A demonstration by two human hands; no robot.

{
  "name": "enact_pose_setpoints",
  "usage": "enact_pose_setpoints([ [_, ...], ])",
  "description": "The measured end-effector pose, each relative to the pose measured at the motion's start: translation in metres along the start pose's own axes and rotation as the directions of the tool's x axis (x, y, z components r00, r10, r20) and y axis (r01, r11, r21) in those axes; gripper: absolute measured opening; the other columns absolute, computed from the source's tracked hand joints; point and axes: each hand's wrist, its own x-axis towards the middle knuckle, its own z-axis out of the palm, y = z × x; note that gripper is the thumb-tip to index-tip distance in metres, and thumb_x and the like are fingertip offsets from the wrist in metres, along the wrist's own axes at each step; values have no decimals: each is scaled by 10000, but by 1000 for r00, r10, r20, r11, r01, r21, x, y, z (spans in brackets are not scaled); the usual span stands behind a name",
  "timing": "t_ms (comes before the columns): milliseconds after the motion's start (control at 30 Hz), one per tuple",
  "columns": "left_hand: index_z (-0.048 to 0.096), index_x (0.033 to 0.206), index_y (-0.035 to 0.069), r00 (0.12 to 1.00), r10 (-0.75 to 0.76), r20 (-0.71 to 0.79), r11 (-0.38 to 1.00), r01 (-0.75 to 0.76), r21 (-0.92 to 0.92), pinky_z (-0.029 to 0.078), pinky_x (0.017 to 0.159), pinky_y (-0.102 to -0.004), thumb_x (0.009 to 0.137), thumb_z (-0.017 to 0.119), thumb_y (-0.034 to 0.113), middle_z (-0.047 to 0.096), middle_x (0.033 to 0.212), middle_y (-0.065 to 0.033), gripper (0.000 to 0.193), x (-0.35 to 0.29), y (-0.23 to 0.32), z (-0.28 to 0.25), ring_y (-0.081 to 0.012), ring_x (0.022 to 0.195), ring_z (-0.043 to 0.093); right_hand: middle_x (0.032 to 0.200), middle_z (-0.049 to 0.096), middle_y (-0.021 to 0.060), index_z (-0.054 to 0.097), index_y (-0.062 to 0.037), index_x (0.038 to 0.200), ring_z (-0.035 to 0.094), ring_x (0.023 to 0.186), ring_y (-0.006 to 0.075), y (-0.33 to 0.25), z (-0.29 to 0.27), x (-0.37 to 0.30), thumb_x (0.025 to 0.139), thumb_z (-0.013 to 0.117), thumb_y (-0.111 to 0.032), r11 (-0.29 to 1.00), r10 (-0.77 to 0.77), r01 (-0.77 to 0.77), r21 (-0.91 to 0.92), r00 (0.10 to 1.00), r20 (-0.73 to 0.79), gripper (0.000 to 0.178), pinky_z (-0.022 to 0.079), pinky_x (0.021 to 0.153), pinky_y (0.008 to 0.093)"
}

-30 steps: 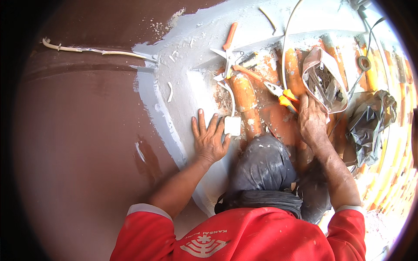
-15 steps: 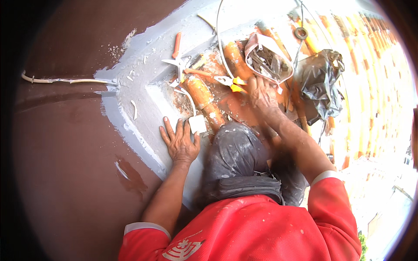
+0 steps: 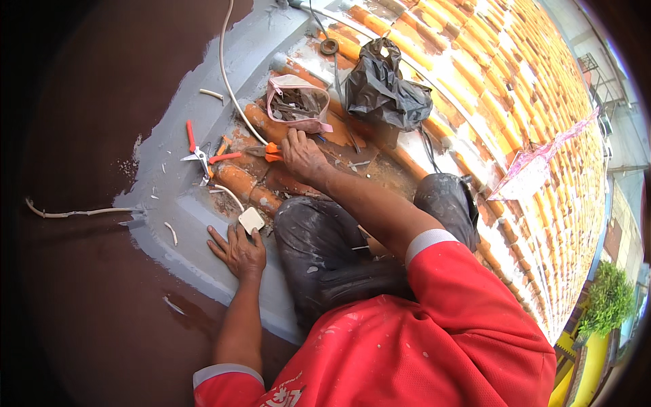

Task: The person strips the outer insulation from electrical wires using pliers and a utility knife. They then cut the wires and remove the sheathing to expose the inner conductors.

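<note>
- We see the right grip (image 3: 303, 157) curled at the orange handles of the pliers (image 3: 272, 152); we cannot tell whether it is clamped on them.
- We have the left grip (image 3: 244, 254) lying palm down, its fingers spread apart on the grey ledge (image 3: 196, 216).
- We find the white box (image 3: 251, 220) at the left grip's thumb and forefinger, on the far side of the hand; we cannot tell whether they touch it.
- From the box we follow a short cable (image 3: 230, 195) toward the far left.
- Left of the pliers we see the shears (image 3: 199, 154), their red handles wide apart.
- Just beyond the right grip we see a pink pouch (image 3: 314, 125), unzipped, with dark pieces inside.
- Farther right, a crumpled black bag (image 3: 386, 88) lies on the orange tiles (image 3: 237, 179).
- At the far left we trace a long white wire (image 3: 224, 64) running down near the pliers.
- On the ledge, left of the box, we note a white scrap (image 3: 171, 233).
</note>
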Motion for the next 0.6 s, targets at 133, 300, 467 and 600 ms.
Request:
enact_pose_setpoints([
  [133, 703, 1424, 60, 996, 40, -78, 999, -39, 23, 57, 1346, -676, 1059, 591, 453, 641, 1535, -155, 548, -6, -9, 14, -508, 1686, 150, 1264, 683, 234, 664, 47, 1329, 668, 1191, 364, 22, -77, -18, 965, 679, -293, 997, -60, 44, 69, 969, 241, 499, 546, 1006, 469],
  [300, 713, 1395, 82, 998, 44, -53, 997, -41, 60, 48, 1342, -684, 1063, 597, 452, 639, 1527, -138, 510, -5, -12, 19, -511, 1691, 117, 1216, 780, 149, 700, -53, 1355, 760, 1107, 263, 112, -284, -171, 1093, 704, -225, 759, 548, -353, 547, 800, -244, 313, 607, 953, 418],
  [467, 720, 1385, 117, 999, 24, 42, 995, -28, 98, 37, 1340, -691, 1074, 589, 476, 625, 1547, -109, 492, 2, -3, 9, -507, 1697, 88, 1184, 742, 334, 658, 92, 1197, 738, 1130, 477, 113, -223, -632, 1020, 639, -271, -43, 999, -899, -436, -51, 7, 405, 586, 987, 557],
  [600, 708, 1412, 119, 998, 55, -29, 995, -52, 87, 54, 1335, -695, 1091, 558, 491, 615, 1564, -96, 514, -15, -17, 34, -514, 1693, 89, 1050, 801, 268, 819, -39, 1065, 785, 1070, 438, -25, -155, -770, 969, 690, -369, 435, 604, -866, -246, 78, 793, 367, 616, 913, 530],
])
